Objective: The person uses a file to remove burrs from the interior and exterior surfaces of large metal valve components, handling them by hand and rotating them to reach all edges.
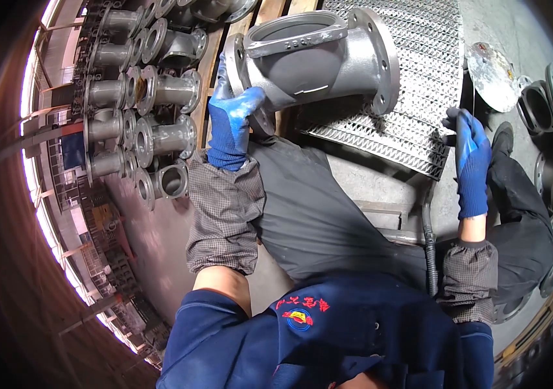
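- Left of the left fingers: rows of grey flanged pipe castings, apart from the glove; the nearest ones lie just beyond the wrist side.
- Beyond the left fingers: wooden boards, running away from the person.
- Left hand, blue glove: fingers clamped on the rim of the valve body's near-left flange, thumb toward the person.
- Flanged valve body, grey: directly right of the left fingers, touching them. Long axis runs from those fingers rightward, rising slightly away from the person; oval flanged opening on its upper side. Left hand is clearly the nearer one.
- Far flange, bolt-holed: the end away from the left fingers, left of and beyond the right fingers, not touching them.
- Grating-topped table: beneath the far flange and left of the right fingers. How much of the casting's weight it bears: cannot tell.
- Right hand, blue glove: off the casting, near the table's right edge. Fingers bent; whether they meet or pinch something small, cannot tell.
- Beyond and right of the right fingers: stained pale disc, then more flanged castings.
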`<control>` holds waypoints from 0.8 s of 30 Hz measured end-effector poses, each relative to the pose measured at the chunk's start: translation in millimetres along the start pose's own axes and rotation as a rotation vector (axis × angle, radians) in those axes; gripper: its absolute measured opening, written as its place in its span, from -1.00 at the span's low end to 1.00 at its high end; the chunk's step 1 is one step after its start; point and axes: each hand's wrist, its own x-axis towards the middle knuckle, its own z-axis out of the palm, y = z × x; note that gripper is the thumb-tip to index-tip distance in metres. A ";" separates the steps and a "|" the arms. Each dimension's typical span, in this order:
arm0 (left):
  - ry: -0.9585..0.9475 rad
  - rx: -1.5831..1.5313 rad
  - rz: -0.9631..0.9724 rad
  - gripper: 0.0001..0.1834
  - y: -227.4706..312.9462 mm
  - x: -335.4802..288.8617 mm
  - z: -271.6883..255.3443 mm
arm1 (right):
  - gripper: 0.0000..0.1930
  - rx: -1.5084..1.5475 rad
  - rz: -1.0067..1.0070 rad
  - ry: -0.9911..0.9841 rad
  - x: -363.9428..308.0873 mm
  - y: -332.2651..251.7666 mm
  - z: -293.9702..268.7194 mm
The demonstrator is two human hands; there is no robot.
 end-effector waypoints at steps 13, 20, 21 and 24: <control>0.004 -0.151 -0.260 -0.19 26.3 -7.2 9.6 | -0.56 0.078 0.299 -0.268 33.6 -30.4 87.5; -0.074 0.041 -0.105 -0.63 33.7 -12.9 15.1 | -0.48 0.123 0.099 -0.323 6.6 -16.3 56.3; -0.084 0.337 0.292 -0.59 24.1 -17.2 1.8 | -0.47 0.234 0.165 -0.295 0.8 -21.2 62.9; -0.050 0.541 0.677 -0.61 27.1 -20.9 1.1 | -0.48 0.439 0.333 -0.271 -6.8 -34.6 56.7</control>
